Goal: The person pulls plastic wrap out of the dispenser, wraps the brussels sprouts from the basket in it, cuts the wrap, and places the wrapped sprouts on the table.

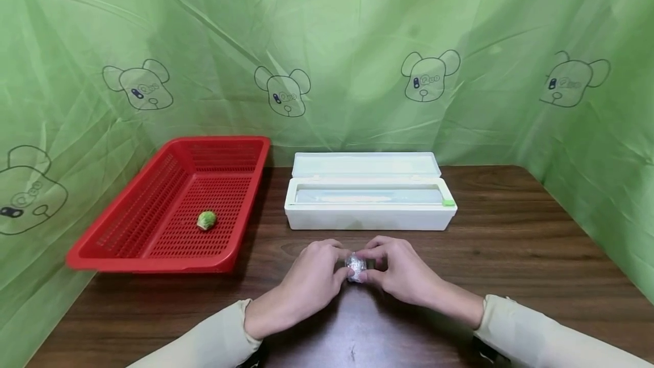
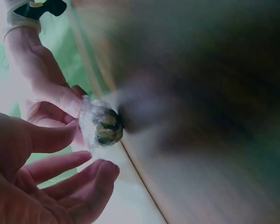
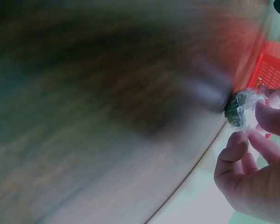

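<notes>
A small round green Brussels sprout (image 2: 109, 128) wrapped in crinkled clear plastic film sits on the table in front of me. In the head view the wrapped ball (image 1: 356, 267) looks shiny and silvery between my hands. My left hand (image 1: 318, 271) pinches it from the left, its thumb at the near side. From the right, my right hand (image 1: 401, 271) pinches the film with thumb and forefinger. The right wrist view shows the sprout (image 3: 235, 109) dark green through the wrap, with film gathered toward the fingers.
A white wrap dispenser box (image 1: 370, 219) stands behind my hands, its lid (image 1: 365, 164) raised and a film roll (image 1: 368, 196) inside. At left, a red perforated basket (image 1: 240, 229) holds one unwrapped Brussels sprout (image 1: 206, 220). Green curtain (image 1: 347, 27) surrounds the wooden table (image 1: 511, 231).
</notes>
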Motion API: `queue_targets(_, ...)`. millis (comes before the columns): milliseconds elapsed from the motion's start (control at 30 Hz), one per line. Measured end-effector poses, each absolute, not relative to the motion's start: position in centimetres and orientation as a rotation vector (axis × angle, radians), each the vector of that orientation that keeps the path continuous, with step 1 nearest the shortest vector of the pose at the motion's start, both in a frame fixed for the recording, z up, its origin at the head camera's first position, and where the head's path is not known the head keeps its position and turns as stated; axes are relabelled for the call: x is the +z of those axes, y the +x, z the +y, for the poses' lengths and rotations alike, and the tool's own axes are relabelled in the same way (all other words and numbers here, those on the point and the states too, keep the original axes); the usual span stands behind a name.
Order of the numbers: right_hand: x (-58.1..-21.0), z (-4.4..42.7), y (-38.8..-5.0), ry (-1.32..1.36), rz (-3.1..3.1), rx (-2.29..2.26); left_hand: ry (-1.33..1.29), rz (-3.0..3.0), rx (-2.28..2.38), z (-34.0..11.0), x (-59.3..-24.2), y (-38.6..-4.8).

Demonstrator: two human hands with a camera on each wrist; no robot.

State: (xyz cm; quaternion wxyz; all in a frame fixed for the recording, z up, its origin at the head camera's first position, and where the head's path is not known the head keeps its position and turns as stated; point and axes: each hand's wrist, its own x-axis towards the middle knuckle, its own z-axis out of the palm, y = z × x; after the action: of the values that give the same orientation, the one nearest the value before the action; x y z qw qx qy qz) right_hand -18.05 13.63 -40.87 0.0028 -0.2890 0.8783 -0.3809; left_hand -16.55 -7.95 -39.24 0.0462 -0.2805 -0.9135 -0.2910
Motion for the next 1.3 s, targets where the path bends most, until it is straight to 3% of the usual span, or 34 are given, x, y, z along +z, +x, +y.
queue_targets(1300, -41.8, 13.5, -18.8, -0.889, 2.781, -1.281, -1.057, -2.748, -0.868, -7.4, -39.7, -18.5)
